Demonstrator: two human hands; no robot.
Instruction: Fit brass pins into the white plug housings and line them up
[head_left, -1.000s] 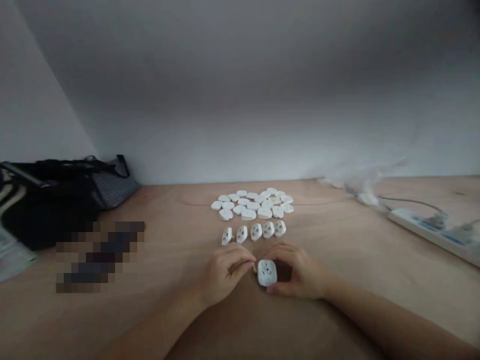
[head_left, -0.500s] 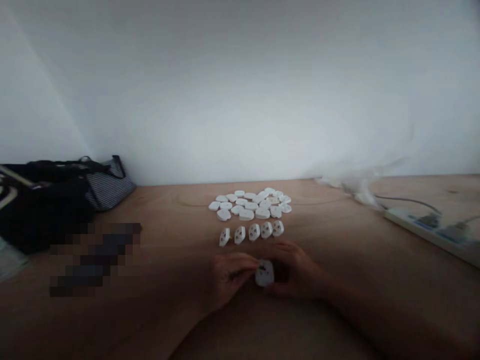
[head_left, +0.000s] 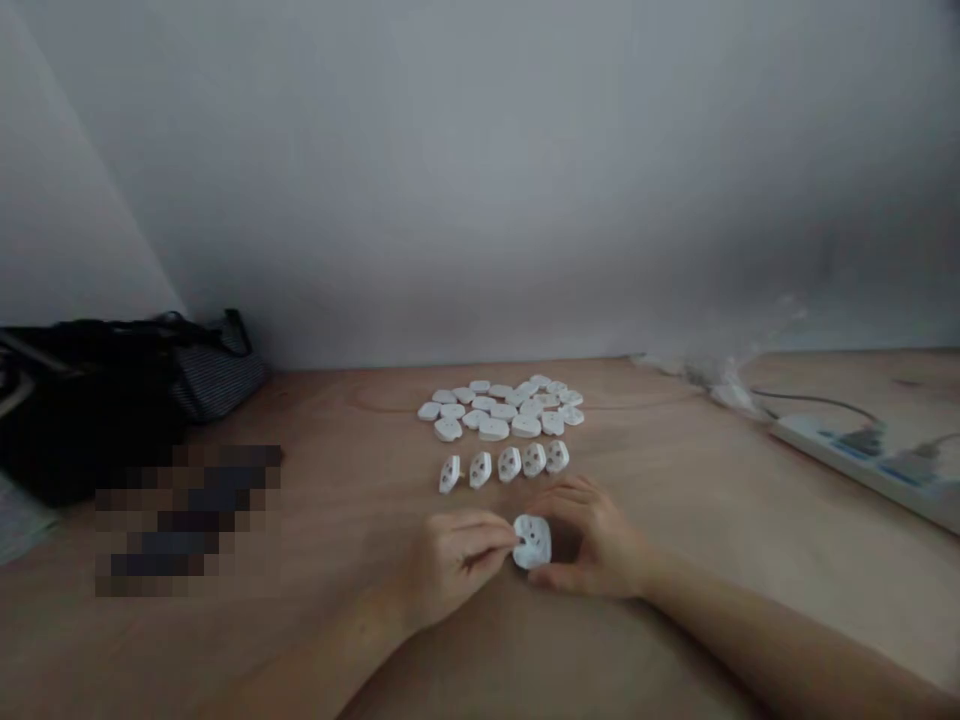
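Note:
Between my hands, just above or on the table, stands a white socket piece with rounded corners and dark holes in the face towards me. My right hand holds it from the right, thumb below and fingers behind its upper edge. My left hand is closed in a pinch, its fingertips touching the piece's left edge near a hole. Whatever lies between those fingertips is hidden. Beyond my hands, a row of several similar socket pieces stands on edge, and behind it lies a loose group of white pieces.
On the left are a dark bag, a striped bag and a blurred-out dark object. To the right lie a power strip with plugs and cables, and clear plastic wrap. A wall closes off the table's back.
The left fingertips have shifted from the upper part of the socket piece down to its left edge. The piece has turned slightly in my right hand. The table and hands look brighter.

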